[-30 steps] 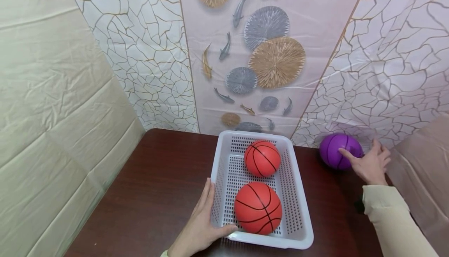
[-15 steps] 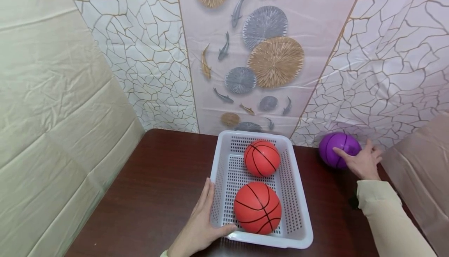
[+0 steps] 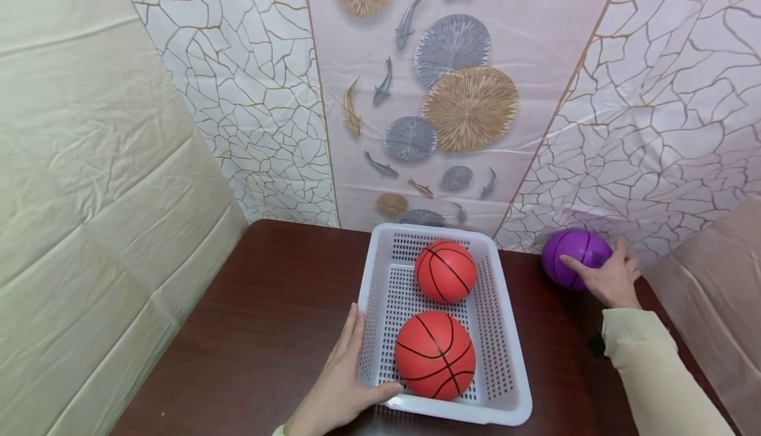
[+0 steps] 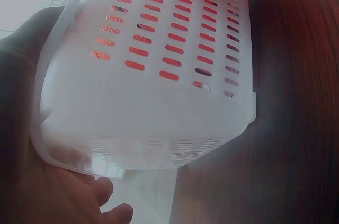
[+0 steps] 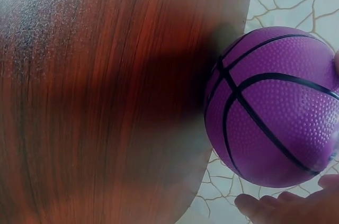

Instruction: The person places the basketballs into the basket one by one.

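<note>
My left hand point(image 3: 335, 373) lies at the near left corner of a pale plastic basket point(image 3: 512, 357). Its fingers reach straight along the left side, and the thumb rests on the front rim. Two orange-red toy basketballs sit in the basket: a larger one point(image 3: 435, 355) near the front and a smaller one point(image 3: 446, 271) behind it. At the far right, a purple toy basketball point(image 3: 573, 254) stands at the table's back edge. My right hand point(image 3: 615, 279) is spread at it, thumb over its near face, fingers beyond its right side; in the right wrist view, several fingertips point(image 5: 249, 203) show below the ball point(image 5: 270, 113).
The dark wood table point(image 3: 255, 330) carries everything. A patterned cloth wall point(image 3: 416, 158) stands right behind its back edge. Pale cloth sides point(image 3: 107, 224) rise at the left, with a beige cloth side point(image 3: 719, 277) close beside the right arm.
My right hand has moved left toward the purple basketball, its thumb now farther across the ball's face. The left hand, the basket and its two balls have stayed in place.
</note>
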### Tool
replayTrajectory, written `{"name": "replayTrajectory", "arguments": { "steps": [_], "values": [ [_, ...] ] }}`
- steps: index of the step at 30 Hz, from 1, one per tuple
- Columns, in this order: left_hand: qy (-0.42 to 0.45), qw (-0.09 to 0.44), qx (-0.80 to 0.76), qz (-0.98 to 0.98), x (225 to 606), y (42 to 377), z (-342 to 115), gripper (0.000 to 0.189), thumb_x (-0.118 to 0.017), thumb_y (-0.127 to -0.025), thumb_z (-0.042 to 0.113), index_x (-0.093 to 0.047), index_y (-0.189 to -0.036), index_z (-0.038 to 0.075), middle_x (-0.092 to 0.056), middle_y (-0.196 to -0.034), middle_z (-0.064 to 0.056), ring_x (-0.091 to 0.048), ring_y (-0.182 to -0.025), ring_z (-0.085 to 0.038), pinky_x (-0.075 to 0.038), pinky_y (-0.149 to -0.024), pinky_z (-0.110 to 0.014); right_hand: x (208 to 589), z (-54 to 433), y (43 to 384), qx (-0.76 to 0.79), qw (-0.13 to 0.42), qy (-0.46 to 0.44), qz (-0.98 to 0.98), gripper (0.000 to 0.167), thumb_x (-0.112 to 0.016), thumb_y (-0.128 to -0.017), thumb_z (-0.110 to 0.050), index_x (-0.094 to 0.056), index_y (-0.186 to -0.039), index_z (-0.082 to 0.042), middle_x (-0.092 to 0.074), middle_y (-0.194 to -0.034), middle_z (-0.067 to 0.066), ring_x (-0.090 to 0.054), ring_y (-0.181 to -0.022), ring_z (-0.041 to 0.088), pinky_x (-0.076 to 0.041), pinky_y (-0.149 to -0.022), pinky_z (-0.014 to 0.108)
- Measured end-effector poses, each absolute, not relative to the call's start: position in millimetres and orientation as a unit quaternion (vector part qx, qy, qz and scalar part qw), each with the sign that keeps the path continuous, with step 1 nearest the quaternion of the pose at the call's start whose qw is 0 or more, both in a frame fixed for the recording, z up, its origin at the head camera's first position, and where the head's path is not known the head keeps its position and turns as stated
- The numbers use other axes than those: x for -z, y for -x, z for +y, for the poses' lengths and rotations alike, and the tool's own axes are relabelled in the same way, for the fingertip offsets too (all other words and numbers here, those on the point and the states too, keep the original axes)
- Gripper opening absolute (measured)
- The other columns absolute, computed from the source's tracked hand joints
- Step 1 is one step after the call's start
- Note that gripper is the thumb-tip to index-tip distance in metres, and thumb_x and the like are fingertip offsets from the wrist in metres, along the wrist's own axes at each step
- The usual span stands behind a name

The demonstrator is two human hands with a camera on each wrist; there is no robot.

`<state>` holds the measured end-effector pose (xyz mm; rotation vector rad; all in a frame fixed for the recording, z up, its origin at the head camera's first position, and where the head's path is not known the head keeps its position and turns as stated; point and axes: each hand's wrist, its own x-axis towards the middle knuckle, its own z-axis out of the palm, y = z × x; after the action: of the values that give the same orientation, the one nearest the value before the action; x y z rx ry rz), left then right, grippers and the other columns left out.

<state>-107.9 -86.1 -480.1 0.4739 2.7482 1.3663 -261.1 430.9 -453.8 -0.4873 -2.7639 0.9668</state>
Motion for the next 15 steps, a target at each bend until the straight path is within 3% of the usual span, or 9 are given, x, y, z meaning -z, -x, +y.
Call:
{"name": "replayTrajectory", "arguments": {
  "steps": [15],
  "values": [
    [-0.153,0.02,-0.439,0.885,478.4,107.8,-84.1,0.122,-0.074,-0.071,0.066,-0.001,-0.158,0.021,0.01,-0.161,0.014,-0.015,-0.144,-0.034,-0.025,-0.103,-0.068,458.2,424.8,263.7,-0.324,0.077,0.169,-0.928,0.121,-0.064,-0.081,-0.064,0.009,-0.152,0.001,-0.001,-0.144,0.046,-0.009,-0.126,0.067,-0.028,-0.089,0.078]
  ]
}}
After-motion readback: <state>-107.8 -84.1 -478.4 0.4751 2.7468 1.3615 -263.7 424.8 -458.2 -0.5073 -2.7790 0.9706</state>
